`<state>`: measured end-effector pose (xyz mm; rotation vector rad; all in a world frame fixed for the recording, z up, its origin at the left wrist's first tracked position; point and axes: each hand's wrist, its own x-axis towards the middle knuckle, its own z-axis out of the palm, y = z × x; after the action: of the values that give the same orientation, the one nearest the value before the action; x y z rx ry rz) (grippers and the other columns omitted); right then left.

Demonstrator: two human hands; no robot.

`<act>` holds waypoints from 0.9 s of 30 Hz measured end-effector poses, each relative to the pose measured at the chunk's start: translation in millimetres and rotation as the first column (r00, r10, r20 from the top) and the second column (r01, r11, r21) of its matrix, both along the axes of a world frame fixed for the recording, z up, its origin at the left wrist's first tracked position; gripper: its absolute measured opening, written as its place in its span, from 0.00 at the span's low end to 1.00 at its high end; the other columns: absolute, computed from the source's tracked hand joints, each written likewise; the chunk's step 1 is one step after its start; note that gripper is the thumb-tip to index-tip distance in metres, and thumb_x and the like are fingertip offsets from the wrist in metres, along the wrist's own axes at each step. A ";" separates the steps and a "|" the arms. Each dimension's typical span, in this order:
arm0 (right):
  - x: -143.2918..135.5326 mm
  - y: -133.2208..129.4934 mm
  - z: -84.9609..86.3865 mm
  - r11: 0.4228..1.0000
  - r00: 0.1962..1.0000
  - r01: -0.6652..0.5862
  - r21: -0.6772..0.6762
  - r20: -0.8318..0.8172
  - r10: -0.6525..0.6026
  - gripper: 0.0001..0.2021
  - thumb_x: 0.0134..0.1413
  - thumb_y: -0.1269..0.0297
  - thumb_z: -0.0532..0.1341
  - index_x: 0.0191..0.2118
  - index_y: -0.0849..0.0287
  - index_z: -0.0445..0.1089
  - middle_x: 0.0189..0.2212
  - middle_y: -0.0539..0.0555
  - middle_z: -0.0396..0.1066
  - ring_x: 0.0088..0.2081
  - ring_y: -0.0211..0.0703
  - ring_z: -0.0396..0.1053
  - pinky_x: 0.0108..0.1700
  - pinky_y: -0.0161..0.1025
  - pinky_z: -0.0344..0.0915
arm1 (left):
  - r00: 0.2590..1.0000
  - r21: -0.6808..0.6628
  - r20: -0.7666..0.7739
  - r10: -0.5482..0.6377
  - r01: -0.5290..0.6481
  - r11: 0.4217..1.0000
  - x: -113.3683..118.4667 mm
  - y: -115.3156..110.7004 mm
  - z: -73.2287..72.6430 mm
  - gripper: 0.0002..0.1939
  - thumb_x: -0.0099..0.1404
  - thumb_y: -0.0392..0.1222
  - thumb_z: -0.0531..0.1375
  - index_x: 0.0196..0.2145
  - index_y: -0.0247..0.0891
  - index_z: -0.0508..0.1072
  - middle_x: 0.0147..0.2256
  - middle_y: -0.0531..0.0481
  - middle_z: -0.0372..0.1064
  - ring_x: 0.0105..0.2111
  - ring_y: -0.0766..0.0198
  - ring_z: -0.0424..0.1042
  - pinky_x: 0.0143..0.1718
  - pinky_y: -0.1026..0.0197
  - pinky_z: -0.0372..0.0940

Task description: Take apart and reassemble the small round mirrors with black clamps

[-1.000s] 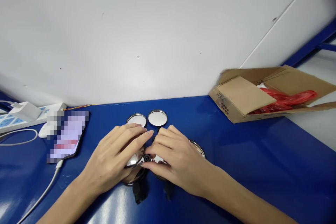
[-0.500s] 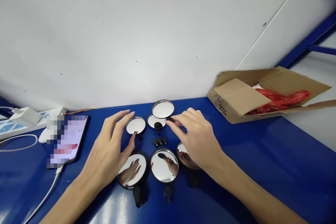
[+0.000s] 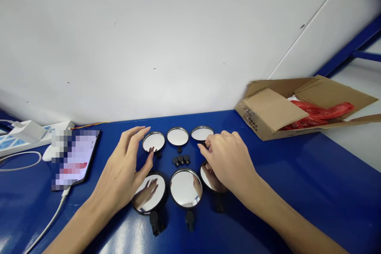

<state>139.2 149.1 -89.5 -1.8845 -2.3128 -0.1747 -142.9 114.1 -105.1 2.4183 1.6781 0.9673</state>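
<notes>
On a blue table (image 3: pixel 300 194), read as a dial about the middle of the spread, a white power strip (image 3: pixel 8 147) and a phone (image 3: pixel 84 151) lie toward nine o'clock. Closer in, also at nine, a person's left hand (image 3: pixel 126 170) arches with thumb and fingers well apart, gripping nothing, thumb tip right by the far left mirror (image 3: pixel 153 141) at ten; the near left mirror (image 3: pixel 151 193), between seven and eight, is partly hidden by that hand. Three black pieces (image 3: pixel 181 160) huddle at the hub, the far middle mirror (image 3: pixel 177 136) at twelve, the near middle mirror (image 3: pixel 186 187) at six. The far right mirror (image 3: pixel 202 133) lies between one and two, the near right mirror (image 3: pixel 207 175) at four, partly covered by the right hand (image 3: pixel 231 160), whose thumb and fingers curl in at the far one's stem; whether they pinch it cannot be told. A cardboard box (image 3: pixel 258 124) sits at two. The step appears to be lining up the far right mirror with its row; the next move would call for freeing those fingers without nudging it.
</notes>
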 end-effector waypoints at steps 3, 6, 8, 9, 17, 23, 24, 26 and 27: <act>0.0 1.0 0.4 0.999 1.000 0.000 -0.052 0.023 0.001 0.19 0.71 0.62 0.67 0.25 0.55 0.71 0.26 0.57 0.78 0.36 0.55 0.74 0.41 0.49 0.53 | 1.000 -0.007 -0.005 -0.003 0.003 1.000 -0.4 0.7 -1.2 0.29 0.82 0.45 0.60 0.75 0.45 0.59 0.68 0.39 0.64 0.61 0.45 0.76 0.64 0.35 0.75; 0.0 2.2 1.5 0.996 0.999 0.004 -0.087 0.032 -0.001 0.18 0.71 0.61 0.68 0.27 0.56 0.74 0.27 0.56 0.79 0.36 0.55 0.74 0.41 0.49 0.52 | 1.000 -0.016 -0.013 -0.012 0.011 1.000 -0.7 1.7 -2.1 0.28 0.82 0.45 0.59 0.74 0.45 0.60 0.67 0.39 0.64 0.61 0.45 0.76 0.64 0.35 0.74; -0.2 2.6 2.4 0.995 0.999 0.009 -0.100 0.032 -0.006 0.18 0.72 0.60 0.67 0.28 0.56 0.75 0.28 0.57 0.79 0.38 0.56 0.75 0.42 0.49 0.52 | 1.000 -0.022 -0.018 -0.015 0.014 1.000 -1.0 2.2 -2.4 0.28 0.82 0.45 0.59 0.74 0.45 0.60 0.67 0.39 0.64 0.61 0.45 0.76 0.65 0.36 0.74; -0.4 2.6 2.9 0.994 0.999 0.011 -0.106 0.031 -0.008 0.18 0.72 0.59 0.67 0.28 0.56 0.75 0.28 0.57 0.79 0.39 0.57 0.75 0.42 0.49 0.52 | 1.000 -0.025 -0.019 -0.015 0.014 1.000 -1.2 2.5 -2.5 0.27 0.82 0.45 0.59 0.74 0.45 0.60 0.67 0.39 0.64 0.61 0.46 0.75 0.65 0.36 0.74; -0.3 3.9 10.8 0.992 1.000 0.027 -0.126 -0.007 -0.028 0.21 0.74 0.57 0.67 0.26 0.55 0.74 0.29 0.56 0.81 0.39 0.57 0.76 0.44 0.50 0.53 | 0.998 -0.028 -0.051 -0.028 0.026 0.999 -2.0 2.9 -1.1 0.26 0.83 0.45 0.57 0.73 0.44 0.61 0.66 0.40 0.65 0.61 0.46 0.74 0.63 0.38 0.75; 2.7 7.6 13.3 0.996 0.997 0.053 -0.074 -0.048 -0.057 0.21 0.78 0.60 0.61 0.28 0.55 0.73 0.28 0.55 0.80 0.39 0.56 0.74 0.45 0.50 0.52 | 0.997 -0.013 -0.063 -0.045 0.045 0.999 -3.0 4.8 -3.2 0.22 0.83 0.45 0.57 0.70 0.44 0.65 0.65 0.39 0.66 0.62 0.46 0.73 0.62 0.41 0.73; 2.6 7.7 13.2 0.996 0.997 0.054 -0.067 -0.054 -0.058 0.21 0.78 0.61 0.61 0.27 0.55 0.72 0.28 0.55 0.80 0.39 0.56 0.74 0.45 0.50 0.52 | 0.997 -0.008 -0.060 -0.046 0.045 0.999 -3.1 5.0 -3.4 0.21 0.82 0.45 0.57 0.69 0.44 0.67 0.64 0.39 0.67 0.61 0.46 0.73 0.61 0.41 0.73; 1.7 7.3 13.0 0.997 0.996 0.050 -0.060 -0.065 -0.054 0.22 0.78 0.61 0.61 0.26 0.55 0.71 0.28 0.55 0.79 0.38 0.55 0.74 0.44 0.50 0.52 | 0.998 0.008 -0.045 -0.038 0.038 0.999 -3.7 4.8 -1.9 0.17 0.82 0.46 0.57 0.64 0.43 0.73 0.54 0.42 0.72 0.54 0.48 0.75 0.54 0.44 0.74; 1.0 6.8 13.0 0.997 0.996 0.043 -0.059 -0.069 -0.047 0.22 0.78 0.61 0.60 0.26 0.55 0.71 0.27 0.55 0.79 0.37 0.54 0.73 0.44 0.50 0.52 | 0.999 0.014 -0.039 -0.033 0.034 0.999 -4.4 4.3 0.2 0.15 0.82 0.48 0.57 0.60 0.43 0.76 0.46 0.45 0.72 0.47 0.50 0.76 0.48 0.47 0.74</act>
<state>140.2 156.0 -76.5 -1.9386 -2.2535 -0.0458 -147.4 118.4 -104.9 2.4813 1.6427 0.9373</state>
